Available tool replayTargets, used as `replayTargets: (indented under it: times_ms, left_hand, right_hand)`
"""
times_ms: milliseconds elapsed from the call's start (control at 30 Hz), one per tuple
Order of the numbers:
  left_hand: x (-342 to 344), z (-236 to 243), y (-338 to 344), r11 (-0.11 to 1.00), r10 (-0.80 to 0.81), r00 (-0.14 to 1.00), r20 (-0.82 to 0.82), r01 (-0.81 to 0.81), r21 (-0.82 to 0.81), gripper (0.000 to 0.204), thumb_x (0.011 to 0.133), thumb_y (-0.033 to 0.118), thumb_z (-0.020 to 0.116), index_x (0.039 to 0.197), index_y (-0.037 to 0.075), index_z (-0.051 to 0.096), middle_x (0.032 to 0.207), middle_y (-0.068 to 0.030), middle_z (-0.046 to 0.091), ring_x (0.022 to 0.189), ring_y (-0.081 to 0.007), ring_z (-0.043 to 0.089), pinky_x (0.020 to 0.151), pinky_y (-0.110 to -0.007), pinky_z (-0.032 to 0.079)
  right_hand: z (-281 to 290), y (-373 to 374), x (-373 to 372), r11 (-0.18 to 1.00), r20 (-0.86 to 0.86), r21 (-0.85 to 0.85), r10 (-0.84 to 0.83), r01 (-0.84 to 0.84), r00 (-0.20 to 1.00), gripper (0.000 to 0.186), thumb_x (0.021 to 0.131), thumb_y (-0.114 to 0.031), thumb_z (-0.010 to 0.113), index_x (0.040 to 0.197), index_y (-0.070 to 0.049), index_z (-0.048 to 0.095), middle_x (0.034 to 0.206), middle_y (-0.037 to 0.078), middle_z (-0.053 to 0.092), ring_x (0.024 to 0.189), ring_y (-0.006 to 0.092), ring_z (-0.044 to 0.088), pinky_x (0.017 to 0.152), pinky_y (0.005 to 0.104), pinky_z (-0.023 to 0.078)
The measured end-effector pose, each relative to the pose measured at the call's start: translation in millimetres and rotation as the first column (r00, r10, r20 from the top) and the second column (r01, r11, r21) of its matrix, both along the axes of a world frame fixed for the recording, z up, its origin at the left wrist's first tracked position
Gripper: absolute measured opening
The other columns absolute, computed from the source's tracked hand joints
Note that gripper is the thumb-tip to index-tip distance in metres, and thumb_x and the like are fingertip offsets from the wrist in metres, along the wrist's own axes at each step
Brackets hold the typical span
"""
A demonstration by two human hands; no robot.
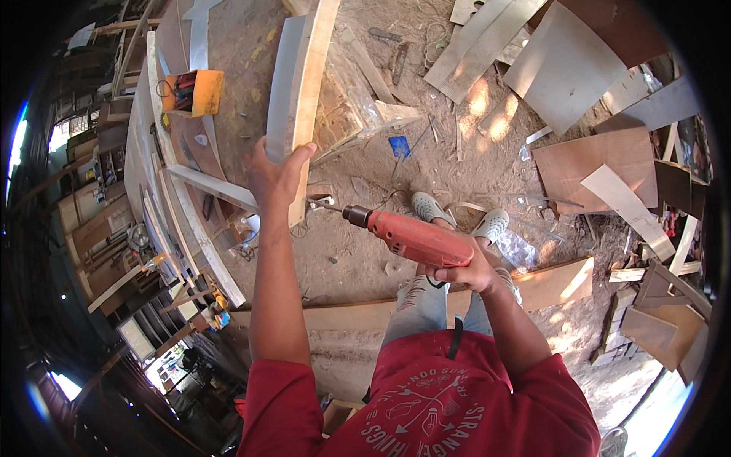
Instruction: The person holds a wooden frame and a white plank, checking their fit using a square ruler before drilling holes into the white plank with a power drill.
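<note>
Sawdust covers the workshop floor (365, 251), littered with plywood offcuts (579, 61). At the workbench (228, 38), the left hand (276, 174) is clamped around the edge of an upright plank (301, 84). The right hand (466, 268) is wrapped tight on a red drill (407, 234), its bit (326, 204) pointing at the plank's lower end, just beside it

Drill (415, 238) at frame centre: red-orange body, dark chuck. Board (298, 84) upper centre: pale wood edge, grey-white face. Tray (199, 91) upper left: yellow-orange; shirt (426, 404) bottom: red, whitish print.
</note>
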State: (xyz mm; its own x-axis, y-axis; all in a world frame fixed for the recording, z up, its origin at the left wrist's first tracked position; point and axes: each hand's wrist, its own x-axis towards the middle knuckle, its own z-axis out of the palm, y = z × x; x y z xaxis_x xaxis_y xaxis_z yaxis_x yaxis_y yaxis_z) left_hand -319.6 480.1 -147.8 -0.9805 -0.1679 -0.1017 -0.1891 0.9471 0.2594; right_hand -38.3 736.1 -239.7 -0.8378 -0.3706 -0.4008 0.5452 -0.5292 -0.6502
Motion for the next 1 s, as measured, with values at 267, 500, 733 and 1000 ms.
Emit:
replayTargets:
  times_ms: [267, 500, 733, 1000]
  left_hand:
    - [-1, 2, 2, 0.999, 0.008, 0.999, 0.039, -0.009, 0.031, 0.099, 0.066, 0.052, 0.092, 0.142, -0.003, 0.061, 0.136, -0.0269, 0.059, 0.123, -0.0435, 0.064, 0.106, -0.050, 0.051]
    - [-2, -1, 1, 1.000, 0.016, 1.000, 0.027, -0.016, -0.004, 0.101, 0.066, 0.054, 0.091, 0.143, -0.004, 0.060, 0.136, -0.0277, 0.059, 0.125, -0.0441, 0.063, 0.107, -0.050, 0.050]
    - [-2, -7, -2, 0.999, -0.006, 1.000, -0.016, 0.006, -0.035, 0.099, 0.066, 0.055, 0.091, 0.141, -0.004, 0.063, 0.133, -0.0282, 0.064, 0.120, -0.0416, 0.067, 0.104, -0.048, 0.051]
    - [-4, -5, 0, 0.999, -0.003, 1.000, -0.006, 0.003, -0.045, 0.098, 0.067, 0.055, 0.091, 0.141, -0.003, 0.063, 0.132, -0.0280, 0.065, 0.120, -0.0422, 0.067, 0.104, -0.048, 0.051]
  right_hand:
    - [-18, -1, 0, 0.980, -0.178, 0.201, 0.023, 0.013, 0.984, 0.097, 0.063, -0.042, 0.082, 0.150, -0.004, 0.061, 0.130, 0.008, 0.073, 0.112, 0.0249, 0.051, 0.109, 0.0406, 0.034]
    - [-12, -4, -1, 0.991, -0.119, 0.130, -0.019, 0.035, 0.993, 0.088, 0.068, -0.041, 0.082, 0.145, -0.003, 0.065, 0.120, 0.007, 0.076, 0.113, 0.0226, 0.053, 0.108, 0.0386, 0.033]
    - [-10, 4, -9, 0.998, -0.069, 0.016, 0.067, -0.066, 0.995, 0.081, 0.071, -0.034, 0.083, 0.143, -0.001, 0.063, 0.117, 0.007, 0.072, 0.113, 0.0205, 0.055, 0.104, 0.0371, 0.036]
    - [-26, -4, -1, 0.994, -0.115, 0.107, 0.010, 0.002, 0.993, 0.088, 0.071, -0.034, 0.086, 0.149, -0.002, 0.059, 0.140, 0.014, 0.066, 0.120, 0.0256, 0.050, 0.113, 0.0392, 0.032]
